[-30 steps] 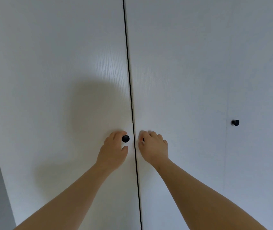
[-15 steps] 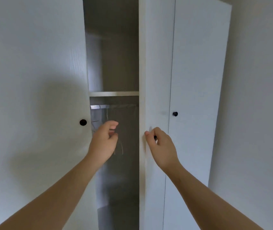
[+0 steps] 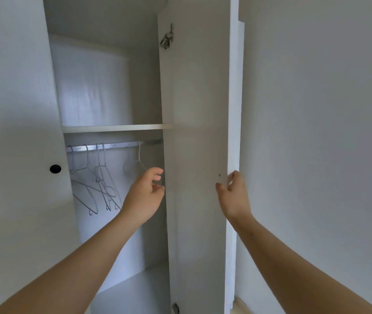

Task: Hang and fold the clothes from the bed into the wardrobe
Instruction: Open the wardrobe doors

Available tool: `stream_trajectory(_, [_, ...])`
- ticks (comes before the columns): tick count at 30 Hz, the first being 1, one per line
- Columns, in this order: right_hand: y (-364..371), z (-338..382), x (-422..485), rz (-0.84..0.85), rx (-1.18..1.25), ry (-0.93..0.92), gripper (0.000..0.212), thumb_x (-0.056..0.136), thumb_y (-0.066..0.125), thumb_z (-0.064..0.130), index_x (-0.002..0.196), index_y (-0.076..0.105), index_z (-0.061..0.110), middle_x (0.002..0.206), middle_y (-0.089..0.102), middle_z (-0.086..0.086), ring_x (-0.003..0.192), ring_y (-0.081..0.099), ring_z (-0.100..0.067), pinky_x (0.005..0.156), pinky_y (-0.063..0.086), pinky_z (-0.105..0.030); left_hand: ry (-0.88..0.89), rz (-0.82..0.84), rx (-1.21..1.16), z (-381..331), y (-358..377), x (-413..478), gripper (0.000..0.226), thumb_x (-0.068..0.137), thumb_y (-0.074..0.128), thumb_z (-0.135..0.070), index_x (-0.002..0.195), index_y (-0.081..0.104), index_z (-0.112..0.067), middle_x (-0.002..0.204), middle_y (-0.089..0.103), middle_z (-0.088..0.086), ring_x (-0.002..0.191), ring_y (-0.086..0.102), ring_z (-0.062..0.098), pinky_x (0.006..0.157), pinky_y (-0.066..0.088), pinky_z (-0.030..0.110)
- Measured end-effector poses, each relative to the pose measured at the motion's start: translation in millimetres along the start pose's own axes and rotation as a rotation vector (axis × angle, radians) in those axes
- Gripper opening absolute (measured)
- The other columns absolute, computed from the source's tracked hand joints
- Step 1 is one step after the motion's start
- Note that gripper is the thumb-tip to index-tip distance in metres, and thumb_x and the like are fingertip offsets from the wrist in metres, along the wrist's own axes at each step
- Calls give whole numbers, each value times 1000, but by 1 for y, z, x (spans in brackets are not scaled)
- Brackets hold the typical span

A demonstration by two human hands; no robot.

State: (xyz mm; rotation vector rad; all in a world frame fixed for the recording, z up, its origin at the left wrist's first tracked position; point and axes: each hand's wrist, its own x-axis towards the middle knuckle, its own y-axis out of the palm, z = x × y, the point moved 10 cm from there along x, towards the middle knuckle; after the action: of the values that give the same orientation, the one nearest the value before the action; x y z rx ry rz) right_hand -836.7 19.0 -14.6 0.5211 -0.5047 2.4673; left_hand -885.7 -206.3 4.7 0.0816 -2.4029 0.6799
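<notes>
Right hand (image 3: 233, 196) pinches the free edge of the right door (image 3: 198, 132); left hand (image 3: 145, 196), loosely curled, empty, hovers in the wardrobe (image 3: 94, 91) opening right of the hangers (image 3: 99, 184).

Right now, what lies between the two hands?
In the head view, only the open wardrobe door lies between the left hand and the right hand, which grips its edge.

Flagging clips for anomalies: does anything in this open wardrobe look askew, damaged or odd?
Only slightly: the wire hangers bunched at the rail's left end hang crossed and tilted against each other, while a single hanger hangs apart. The shelf and door look intact.
</notes>
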Motion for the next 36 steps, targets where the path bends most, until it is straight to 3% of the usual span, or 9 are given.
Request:
stream_trajectory(4, [-23,-3,-4,-85,-127,33,44,87,46,12,130,37,11,128,47,-11,111,50,-30,95,43,-42,33,21,26,-7,12,0,40,88,56,-9,127,48,-19,111,49,-5,93,56,14,80,36,23])
stream_trajectory(7, [-31,16,-15,-162,-277,-156,42,87,49,13,130,45,12,138,40,-5,121,42,-24,98,34,-30,57,6,51,-2,6,-1,40,87,58,-10,125,50,-20,106,47,-4,90,56,14,77,37,23])
stream_trajectory(9, [-15,24,-16,-95,-312,-239,32,88,50,14,120,53,13,130,47,-3,114,47,-22,90,35,-25,54,-3,71,8,-3,1,37,87,59,-11,121,52,-21,104,48,-3,88,56,14,77,39,25])
stream_trajectory(13, [46,27,-11,119,-262,-195,24,90,48,17,112,57,15,120,56,-1,110,51,-22,90,41,-30,30,-66,156,35,-39,5,32,85,59,-10,114,56,-23,95,47,-9,87,56,14,78,44,28])
stream_trajectory(18, [143,38,-12,265,-233,-198,21,89,49,13,107,60,11,114,58,-7,99,54,-25,79,39,-24,-2,-191,348,83,-119,11,29,85,59,-6,113,62,-14,98,49,0,83,55,20,78,46,33])
stream_trajectory(21, [211,49,-16,376,-207,-211,21,90,49,16,108,60,14,114,58,-4,81,54,-18,70,38,-21,-51,-248,535,119,-169,16,32,84,60,-7,115,63,-13,108,53,9,92,56,28,78,46,37])
stream_trajectory(25, [290,72,-21,492,-171,-221,19,92,47,22,109,56,19,115,54,4,76,54,-12,69,40,-22,-87,-273,690,152,-216,36,42,85,59,-11,127,56,-13,125,47,12,111,47,31,86,42,37])
stream_trajectory(31, [361,82,-26,543,-142,-207,20,92,48,23,110,56,20,116,52,5,74,51,-9,73,43,-25,-114,-56,787,194,-214,84,53,91,51,-22,141,34,-18,143,30,2,124,37,23,98,36,32])
stream_trajectory(36, [385,74,-22,557,-174,-182,23,93,48,24,114,55,20,119,54,5,73,53,-9,72,42,-23,-76,50,759,208,-195,111,40,91,50,-17,130,45,-13,132,40,2,115,45,20,89,40,26])
